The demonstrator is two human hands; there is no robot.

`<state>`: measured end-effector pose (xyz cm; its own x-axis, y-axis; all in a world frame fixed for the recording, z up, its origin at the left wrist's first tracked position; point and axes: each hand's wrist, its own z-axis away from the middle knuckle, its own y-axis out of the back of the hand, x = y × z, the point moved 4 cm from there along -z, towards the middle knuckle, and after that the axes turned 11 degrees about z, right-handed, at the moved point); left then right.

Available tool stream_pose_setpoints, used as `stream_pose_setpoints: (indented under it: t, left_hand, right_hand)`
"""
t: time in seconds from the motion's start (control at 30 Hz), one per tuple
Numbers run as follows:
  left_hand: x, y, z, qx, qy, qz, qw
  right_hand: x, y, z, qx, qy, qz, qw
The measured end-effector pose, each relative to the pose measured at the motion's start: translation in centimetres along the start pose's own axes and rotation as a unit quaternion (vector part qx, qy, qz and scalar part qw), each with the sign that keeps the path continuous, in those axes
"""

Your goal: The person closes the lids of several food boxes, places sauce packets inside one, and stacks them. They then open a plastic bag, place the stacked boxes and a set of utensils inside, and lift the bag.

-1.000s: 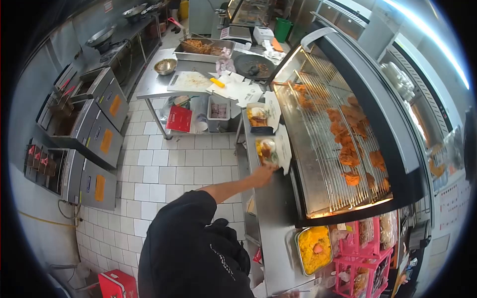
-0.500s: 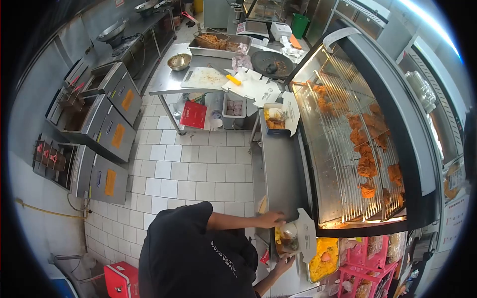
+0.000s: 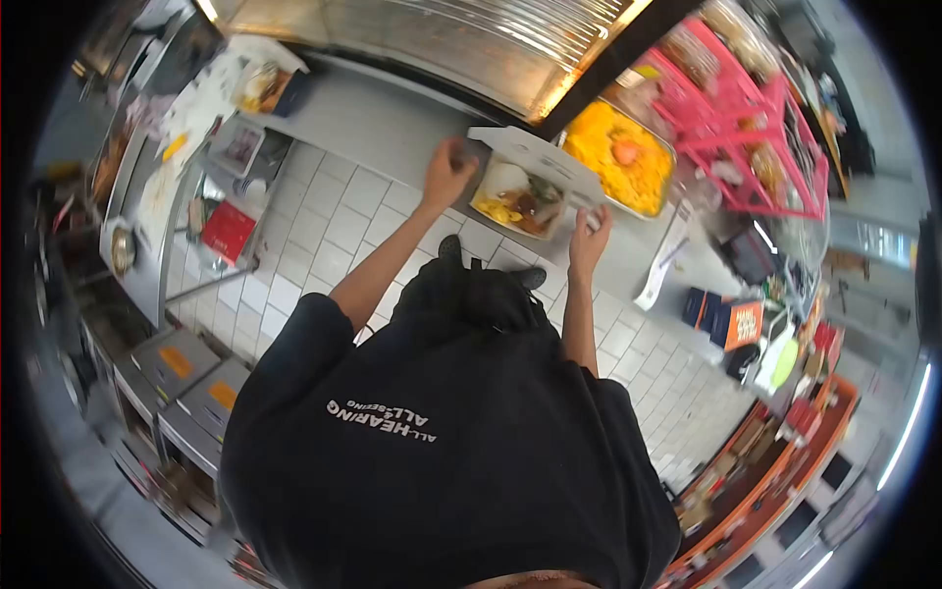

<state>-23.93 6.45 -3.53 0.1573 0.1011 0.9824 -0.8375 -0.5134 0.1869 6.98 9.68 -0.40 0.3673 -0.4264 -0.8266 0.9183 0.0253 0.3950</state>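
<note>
An open paper meal box (image 3: 520,201) stands on the steel counter in front of me, its white lid (image 3: 549,152) folded back on the far side. It contains white rice (image 3: 505,179), something yellow and pieces in brown sauce. My left hand (image 3: 449,175) hovers just left of the box, apart from it, its fingers bent and smeared by motion. By the box's right end is my right hand (image 3: 589,236), thumb and fingers apart with nothing between them.
Behind the box stands a lit glass display case (image 3: 432,49). A tray of yellow food (image 3: 623,157) and pink baskets (image 3: 741,118) are to the right. Another filled box (image 3: 265,88) sits at the counter's left end. Dark blue boxes (image 3: 708,312) lie farther right.
My view has swung round and down over the counter. Both hands, which were at the sides of the meal box, have come away from it; the box stays on the counter, open.
</note>
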Motion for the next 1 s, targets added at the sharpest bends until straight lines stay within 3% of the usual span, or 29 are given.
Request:
stream_pose_setpoints:
  t: [0.03,0.07,0.1,0.17,0.2,0.23,0.27,0.3,0.33,0.37,0.4,0.43,0.47,0.5,0.53,0.57,0.6,0.63,0.7,0.77,0.8,0.83,0.93,1.0]
  left_hand:
    - [3.2,0.1,0.0,0.036,-0.054,0.027,0.998]
    - [6.2,0.5,-0.2,0.076,-0.106,0.053,0.990]
    - [7.5,0.5,-1.9,0.067,-0.106,0.049,0.991]
    - [11.1,-0.4,-2.8,-0.011,-0.257,0.015,0.966]
    - [12.0,-1.0,-2.7,-0.050,-0.227,0.008,0.973]
    - [11.6,-0.7,-2.6,-0.055,-0.227,0.008,0.972]
    - [10.8,-0.7,-3.1,-0.141,-0.183,-0.062,0.971]
    - [10.1,-1.0,-3.6,-0.223,-0.139,-0.132,0.956]
    - [9.8,-1.2,-3.4,-0.223,-0.143,-0.133,0.955]
    - [9.6,-1.3,-2.4,-0.238,-0.070,-0.163,0.955]
    - [9.2,-1.4,-1.6,-0.253,0.003,-0.191,0.948]
    - [7.7,-1.9,-0.8,-0.255,0.003,-0.191,0.948]
    - [5.5,-2.2,0.3,-0.171,-0.104,-0.157,0.967]
    - [3.7,-2.3,1.1,-0.082,-0.209,-0.120,0.967]
    - [1.7,-2.8,1.4,-0.083,-0.210,-0.120,0.967]
    - [0.7,-3.2,1.5,-0.109,-0.115,-0.037,0.987]
    - [-0.3,-3.4,1.6,-0.131,-0.019,0.046,0.990]
    - [-0.6,-3.1,1.1,-0.128,-0.021,0.046,0.990]
    - [2.8,-2.2,0.6,-0.170,0.140,0.076,0.973]
    - [4.3,-1.0,-1.2,-0.184,0.154,0.003,0.971]
    - [4.2,-0.8,-2.0,-0.198,0.167,-0.069,0.963]
    - [4.2,-0.9,-2.4,-0.198,0.167,-0.070,0.963]
    - [3.6,-0.8,-3.0,-0.173,0.175,-0.086,0.965]
    - [2.5,-1.0,-2.8,-0.223,0.169,-0.080,0.957]
  right_hand:
    - [-1.7,1.2,0.1,0.123,0.136,0.033,0.982]
    - [-3.5,2.0,0.6,0.240,0.266,0.070,0.931]
    - [-5.0,1.6,-0.8,0.244,0.258,0.067,0.932]
    - [-8.1,2.0,-1.0,0.186,0.360,0.109,0.908]
    - [-8.8,2.4,-0.8,0.191,0.354,0.108,0.909]
    - [-9.3,2.2,-0.9,0.104,0.312,0.109,0.938]
    - [-9.4,1.7,-1.1,0.014,0.271,0.106,0.957]
    - [-9.6,1.9,-0.9,0.017,0.273,0.103,0.956]
    - [-9.1,1.5,-0.6,-0.045,0.207,0.172,0.962]
    - [-8.4,1.2,-0.1,-0.108,0.137,0.238,0.955]
    - [-7.3,0.5,0.6,-0.105,0.137,0.236,0.956]
    - [-5.8,-0.5,1.5,-0.028,0.208,0.309,0.928]
    - [-4.3,-1.5,2.1,0.049,0.276,0.378,0.883]
    - [-2.6,-2.7,1.7,0.050,0.276,0.377,0.883]
    - [-0.7,-3.8,1.0,0.013,0.234,0.246,0.940]
    - [0.2,-4.5,0.9,-0.027,0.187,0.110,0.976]
    - [0.4,-4.8,0.5,-0.042,0.183,0.060,0.980]
    - [0.6,-4.3,-0.2,-0.043,0.186,0.059,0.980]
    - [-1.1,-2.6,-0.2,-0.124,0.064,0.005,0.990]
    - [-1.5,-1.3,-1.7,-0.089,0.073,0.030,0.993]
    - [-2.5,-0.4,-1.8,-0.096,0.022,0.056,0.994]
    - [-3.3,0.1,-1.7,-0.104,-0.029,0.082,0.991]
    - [-3.3,0.5,-2.3,-0.116,-0.032,0.093,0.988]
    - [-1.8,-0.2,-3.2,-0.135,-0.027,0.099,0.986]
